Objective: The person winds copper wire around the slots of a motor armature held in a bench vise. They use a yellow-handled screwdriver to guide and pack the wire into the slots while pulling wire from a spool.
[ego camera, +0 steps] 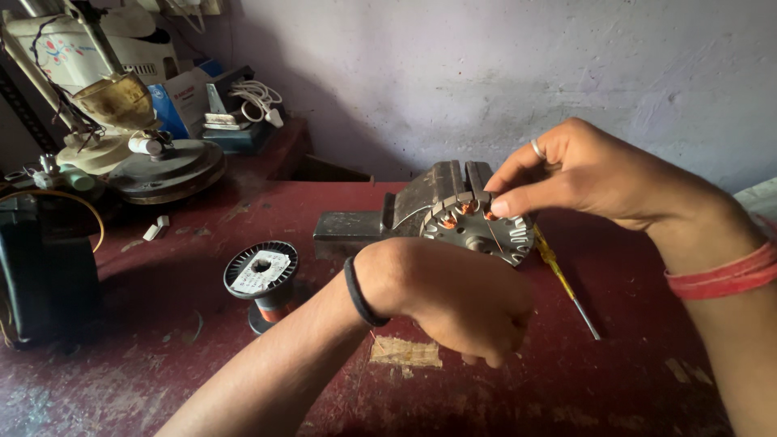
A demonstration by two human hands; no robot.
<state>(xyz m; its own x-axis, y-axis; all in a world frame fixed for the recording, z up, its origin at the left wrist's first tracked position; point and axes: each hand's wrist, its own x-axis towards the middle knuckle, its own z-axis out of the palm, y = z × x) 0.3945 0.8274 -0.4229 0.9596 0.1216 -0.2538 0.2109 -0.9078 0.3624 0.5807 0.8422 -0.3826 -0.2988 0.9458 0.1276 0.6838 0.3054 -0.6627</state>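
A worn, dark red surface (pixel 202 324) with chipped paint is carrying everything. Near its middle a grey metal vise (pixel 405 212) is clamping a round, slotted metal stator (pixel 477 229) that is showing copper windings in its upper slots. The right hand (pixel 599 174), wearing a ring and red bangles, is reaching over the stator, its fingers (pixel 510 204) pinched narrow on the top rim, where a thin copper wire (pixel 495 236) is running down across the face. The left hand (pixel 453 295), with a black band at the wrist, is hanging curled just below the stator; I cannot tell what its fingers are gripping. A black spool (pixel 261 279) of copper wire is standing to the left, and a thin yellow-handled screwdriver (pixel 566 283) is lying just right of the stator.
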